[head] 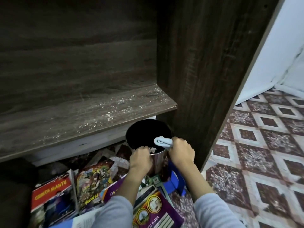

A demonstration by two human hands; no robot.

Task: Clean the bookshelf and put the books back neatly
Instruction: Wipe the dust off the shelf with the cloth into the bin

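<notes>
The dark wood-grain shelf board (82, 116) of the bookshelf runs across the middle of the view and carries no books. White dust and specks lie scattered over it, thickest toward its right end and front edge. The tall dark side panel (205, 79) of the bookshelf rises at that right end.

Below the board's right front corner stands a round metal bin (157, 163) with a black inside. Both hands are over its near rim. The right hand (181, 150) has its fingers curled round a folded light-blue cloth (162, 141), which pokes out to the left above the bin's opening. The left hand (140, 157) is at the near rim with its fingers bent down and its back to the camera. Some pale scraps (153, 149) sit at its fingertips, but I cannot tell whether it pinches them, grips the rim or merely rests there. Both forearms come out of grey-blue sleeves (111, 211).

The books lie in a loose heap on the floor in front of the shelf, left of and below the bin. Among them are a red-covered book with yellow lettering (52, 193), a colourful comic (92, 183) just right of it, and a purple notebook with round gold-ringed pictures (158, 209) under the forearms.

A blue plastic stool (178, 180) is just beside the bin on its right. Beyond the side panel is a floor of maroon-and-white diamond tiles (255, 145), which meets a pale wall (283, 46).
</notes>
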